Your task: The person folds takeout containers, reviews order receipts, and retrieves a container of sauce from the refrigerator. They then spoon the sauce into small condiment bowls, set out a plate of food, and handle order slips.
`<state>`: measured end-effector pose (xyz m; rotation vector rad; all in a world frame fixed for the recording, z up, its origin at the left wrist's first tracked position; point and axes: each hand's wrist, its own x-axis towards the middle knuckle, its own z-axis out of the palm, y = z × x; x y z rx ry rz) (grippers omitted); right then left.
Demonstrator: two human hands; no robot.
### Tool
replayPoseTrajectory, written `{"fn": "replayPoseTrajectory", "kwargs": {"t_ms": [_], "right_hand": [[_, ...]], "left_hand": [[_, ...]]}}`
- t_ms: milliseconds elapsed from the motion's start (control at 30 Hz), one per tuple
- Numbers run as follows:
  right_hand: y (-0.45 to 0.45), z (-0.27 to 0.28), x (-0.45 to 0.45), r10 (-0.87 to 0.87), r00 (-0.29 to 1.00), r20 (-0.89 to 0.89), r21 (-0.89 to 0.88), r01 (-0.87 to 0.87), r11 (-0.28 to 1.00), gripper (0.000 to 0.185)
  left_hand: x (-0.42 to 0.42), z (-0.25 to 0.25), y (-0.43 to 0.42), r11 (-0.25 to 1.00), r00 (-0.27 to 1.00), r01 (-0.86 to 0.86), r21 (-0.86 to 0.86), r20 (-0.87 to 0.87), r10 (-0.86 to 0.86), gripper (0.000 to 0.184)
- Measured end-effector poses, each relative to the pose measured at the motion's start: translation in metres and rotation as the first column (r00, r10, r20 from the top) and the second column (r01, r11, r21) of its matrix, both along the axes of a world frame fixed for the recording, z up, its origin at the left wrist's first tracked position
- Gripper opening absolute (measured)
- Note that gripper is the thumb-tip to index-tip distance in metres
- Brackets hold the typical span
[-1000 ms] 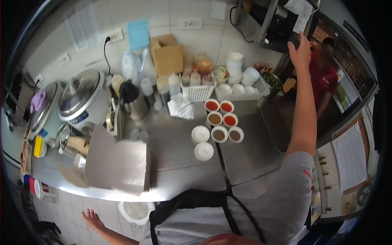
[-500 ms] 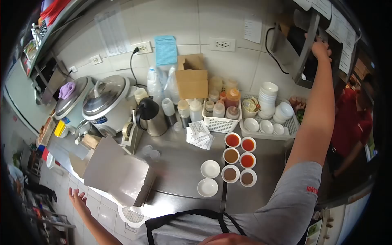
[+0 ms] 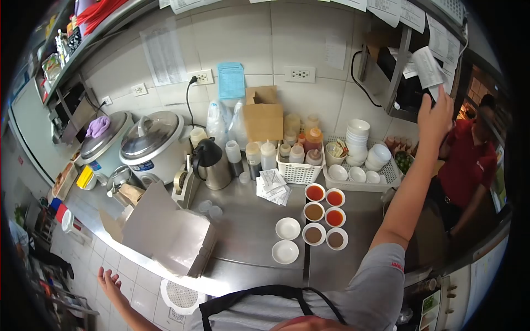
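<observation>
My right hand (image 3: 434, 117) is raised at the upper right, its fingers closed on the lower end of a white printed paper slip (image 3: 428, 67). The slip is in front of a dark printer-like device (image 3: 413, 91) on a metal wall shelf. My left hand (image 3: 110, 280) hangs over the floor at the lower left, fingers apart and holding nothing. Closest to it is an open cardboard box (image 3: 190, 243) with its lid tilted up. On the steel counter are several white bowls of red and brown sauce (image 3: 315, 192) and two empty white bowls (image 3: 287, 228).
Squeeze bottles fill a white basket (image 3: 301, 172); stacked bowls (image 3: 359, 140) stand in a tray beside it. A steel jug (image 3: 214, 165) and two lidded cookers (image 3: 152, 146) line the back left. Paper packets (image 3: 273, 187) lie mid-counter. A person in red (image 3: 469, 160) stands at the right.
My right hand has come down and out of the shelf, and a paper slip now shows at its fingers. The view has shifted slightly. My left hand stays open.
</observation>
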<state>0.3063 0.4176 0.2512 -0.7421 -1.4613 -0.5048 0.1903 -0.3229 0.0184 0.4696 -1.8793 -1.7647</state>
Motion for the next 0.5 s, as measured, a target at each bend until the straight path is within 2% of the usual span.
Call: {"fn": "replayPoseTrajectory", "kwargs": {"t_ms": [100,200,300,367,433,500], "right_hand": [[-0.061,0.022,0.018,0.191,0.981,0.014,0.132,-0.192,0.972,0.034],[-0.118,0.055,0.014,0.353,0.932,0.087,0.289,-0.363,0.886,0.029],[-0.175,0.080,-0.004,0.555,0.808,0.199,0.291,-0.589,0.754,0.028],[-0.213,0.092,-0.019,0.677,0.671,0.303,0.172,-0.737,0.654,0.028],[-0.258,0.099,-0.034,0.747,0.525,0.408,0.069,-0.834,0.547,0.027],[-0.298,0.097,-0.054,0.822,0.324,0.468,-0.058,-0.917,0.394,0.028]], "left_hand": [[0.007,0.019,0.002,0.999,0.996,0.027,0.019,-0.091,-0.025,0.035],[0.008,0.028,0.010,0.993,0.978,0.114,0.022,-0.178,-0.109,0.034],[0.014,0.031,0.021,0.963,0.930,0.260,0.074,-0.289,-0.229,0.033],[0.022,0.035,0.032,0.938,0.906,0.328,0.116,-0.320,-0.277,0.031],[0.034,0.036,0.037,0.893,0.857,0.442,0.085,-0.334,-0.393,0.031],[0.051,0.038,0.038,0.825,0.774,0.563,0.059,-0.388,-0.500,0.035]]}}
